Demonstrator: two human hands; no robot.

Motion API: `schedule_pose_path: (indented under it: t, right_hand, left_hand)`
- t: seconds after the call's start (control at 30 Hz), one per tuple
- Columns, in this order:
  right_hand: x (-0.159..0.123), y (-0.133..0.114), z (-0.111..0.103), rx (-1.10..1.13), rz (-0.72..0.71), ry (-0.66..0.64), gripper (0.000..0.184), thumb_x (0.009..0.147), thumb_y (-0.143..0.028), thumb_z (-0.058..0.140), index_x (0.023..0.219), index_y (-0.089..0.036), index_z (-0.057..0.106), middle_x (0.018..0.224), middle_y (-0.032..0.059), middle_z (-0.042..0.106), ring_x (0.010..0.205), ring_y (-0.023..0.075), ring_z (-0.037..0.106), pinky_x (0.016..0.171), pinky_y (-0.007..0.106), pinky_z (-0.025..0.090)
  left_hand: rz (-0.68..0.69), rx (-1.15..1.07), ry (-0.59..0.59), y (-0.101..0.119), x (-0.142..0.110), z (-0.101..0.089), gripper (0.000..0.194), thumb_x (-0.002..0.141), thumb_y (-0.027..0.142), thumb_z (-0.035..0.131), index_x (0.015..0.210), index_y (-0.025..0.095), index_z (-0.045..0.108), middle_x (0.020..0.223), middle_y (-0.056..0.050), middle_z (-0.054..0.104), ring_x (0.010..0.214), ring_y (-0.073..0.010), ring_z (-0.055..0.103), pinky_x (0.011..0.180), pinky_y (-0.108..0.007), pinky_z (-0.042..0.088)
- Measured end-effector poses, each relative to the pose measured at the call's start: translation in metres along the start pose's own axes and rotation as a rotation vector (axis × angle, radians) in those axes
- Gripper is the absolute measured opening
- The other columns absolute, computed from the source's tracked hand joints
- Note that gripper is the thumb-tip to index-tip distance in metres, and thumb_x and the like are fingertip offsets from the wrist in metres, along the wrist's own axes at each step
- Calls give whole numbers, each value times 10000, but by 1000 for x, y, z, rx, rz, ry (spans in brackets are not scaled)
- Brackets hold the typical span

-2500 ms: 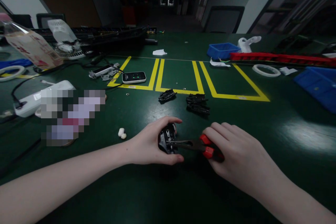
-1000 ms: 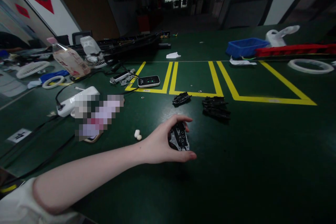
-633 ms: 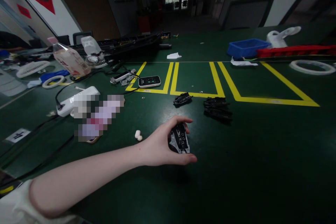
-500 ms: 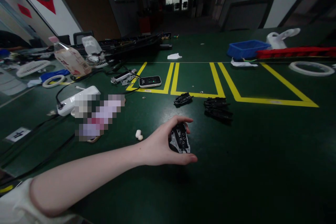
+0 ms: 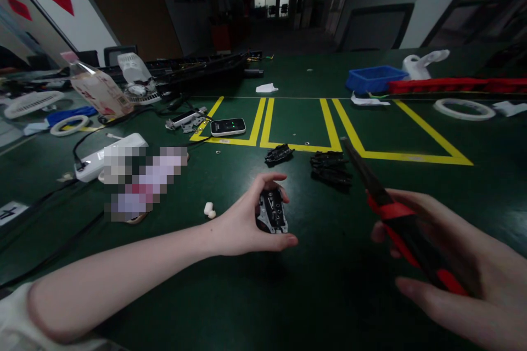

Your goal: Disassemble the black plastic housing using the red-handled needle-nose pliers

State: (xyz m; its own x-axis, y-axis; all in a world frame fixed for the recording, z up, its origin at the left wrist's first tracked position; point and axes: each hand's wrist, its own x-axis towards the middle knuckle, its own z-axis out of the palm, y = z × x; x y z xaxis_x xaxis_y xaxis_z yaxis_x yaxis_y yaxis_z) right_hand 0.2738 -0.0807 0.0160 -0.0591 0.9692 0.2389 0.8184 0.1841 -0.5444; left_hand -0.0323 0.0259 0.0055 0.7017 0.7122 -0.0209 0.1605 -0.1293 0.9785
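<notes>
My left hand (image 5: pixel 251 222) curls its fingers and thumb around a palm-sized black and grey part (image 5: pixel 274 211), whose hollow inner side faces me. On the right, my right hand (image 5: pixel 457 269) holds a pair of long-nose pliers (image 5: pixel 405 227) with red and black handles. Their dark jaws point away and to the left, apart from the part in my left hand. Beyond my hands lie a small black part (image 5: pixel 279 154) and a cluster of similar black parts (image 5: pixel 330 169) on the green table (image 5: pixel 329 263).
Yellow tape (image 5: pixel 418 158) marks boxes on the table. A white device (image 5: pixel 228 127) with a green light lies in the left one. Further left are a pixelated phone (image 5: pixel 150 184), a white power strip (image 5: pixel 111 156) and a bottle (image 5: pixel 99 88). A blue bin (image 5: pixel 375 79) stands far right.
My right hand has come into view from the right, holding the pliers. My left hand keeps its grip on the black and grey part. The whole view has shifted slightly.
</notes>
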Motion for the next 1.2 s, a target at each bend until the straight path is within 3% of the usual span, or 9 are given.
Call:
schedule_pose_path:
  t: [0.1, 0.23, 0.37, 0.47, 0.6, 0.7, 0.97, 1.2]
  right_hand:
    - [13, -10, -2, -144, -134, 111, 582, 764, -493, 702, 1316, -337, 599, 1182, 82, 724, 951, 317, 767, 734, 429, 680]
    - [17, -13, 2, -291, -268, 127, 592, 861, -449, 658, 1441, -392, 554, 1331, 69, 659, 1053, 319, 743, 774, 446, 677]
    - [11, -15, 6, -261, -259, 64, 614, 874, -481, 656, 1477, -436, 553, 1360, 63, 659, 1037, 311, 753, 728, 413, 676]
    - [13, -16, 8, -137, -205, 36, 553, 861, -501, 704, 1401, -419, 621, 1319, 44, 703, 1052, 301, 762, 805, 426, 682]
    - [16, -13, 5, 48, -106, 14, 658, 757, -696, 777, 1322, -388, 641, 1206, 34, 775, 969, 313, 791, 806, 467, 698]
    - [15, -9, 1, 24, -115, 30, 636, 759, -744, 751, 1294, -417, 643, 1207, 35, 776, 948, 327, 796, 783, 506, 703]
    - [12, -1, -6, -59, -151, 88, 636, 740, -779, 738, 1276, -443, 671, 1175, 32, 775, 900, 353, 788, 740, 583, 698]
    - [11, -4, -5, -32, -166, 90, 584, 781, -733, 739, 1294, -459, 683, 1169, 28, 770, 878, 321, 788, 721, 517, 702]
  left_hand:
    - [37, -36, 17, -1, 1, 0, 895, 753, 271, 916, 1447, 286, 350, 1343, -95, 533, 1336, -323, 523, 1117, -515, 461]
    - [-2, -164, -12, -4, 2, 1, 906, 754, 203, 907, 1439, 323, 326, 1430, -105, 480, 1149, -255, 619, 960, -443, 547]
    - [-24, -313, -65, 0, 2, 3, 864, 747, 111, 893, 1388, 334, 359, 1480, -101, 464, 1088, -205, 658, 904, -375, 576]
    - [-38, -366, -97, 3, 0, 4, 807, 746, 101, 900, 1352, 312, 411, 1512, -109, 483, 1159, -233, 673, 958, -400, 581]
    - [-57, -377, -125, 3, -2, 5, 789, 749, 152, 922, 1370, 300, 458, 1533, -125, 509, 1254, -316, 665, 1018, -512, 570]
    - [-65, -388, -144, 2, -1, 6, 768, 749, 172, 931, 1357, 290, 476, 1507, -125, 544, 1301, -340, 646, 1071, -561, 541]
    - [-56, -373, -133, 5, -1, 6, 738, 750, 172, 931, 1327, 271, 482, 1501, -125, 556, 1254, -322, 674, 1080, -541, 541]
    - [-16, -313, -91, 4, -1, 6, 730, 737, 201, 943, 1314, 270, 501, 1475, -103, 577, 1315, -319, 621, 1132, -543, 500]
